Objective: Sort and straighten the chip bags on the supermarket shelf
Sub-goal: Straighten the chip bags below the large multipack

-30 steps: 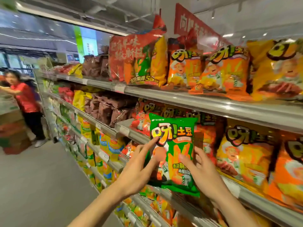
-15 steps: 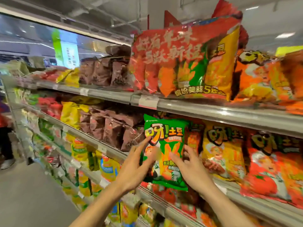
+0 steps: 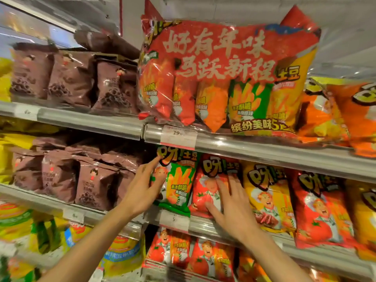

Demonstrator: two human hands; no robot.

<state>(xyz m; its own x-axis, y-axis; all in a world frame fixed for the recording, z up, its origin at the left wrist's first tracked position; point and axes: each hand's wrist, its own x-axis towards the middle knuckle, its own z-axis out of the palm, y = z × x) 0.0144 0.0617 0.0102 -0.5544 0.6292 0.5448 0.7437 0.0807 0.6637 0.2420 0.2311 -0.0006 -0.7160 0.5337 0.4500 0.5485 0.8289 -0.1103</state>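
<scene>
Green chip bag stands at the middle shelf front edge. Left hand open against its left side, right hand flat, fingers spread, on the red bag. Light, puffy, slick foil: push on the side seams, don't squeeze.

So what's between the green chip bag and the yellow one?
In the head view, one red tomato chip bag stands between the green chip bag and yellow chip bag.

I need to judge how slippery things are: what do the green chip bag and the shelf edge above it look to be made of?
Green chip bag: looks like thin glossy plastic film, judging by the creases and bright glare patches.
Shelf edge: seems brushed grey metal with a soft sheen and a clear plastic price strip, though painted plastic can't be ruled out.
</scene>
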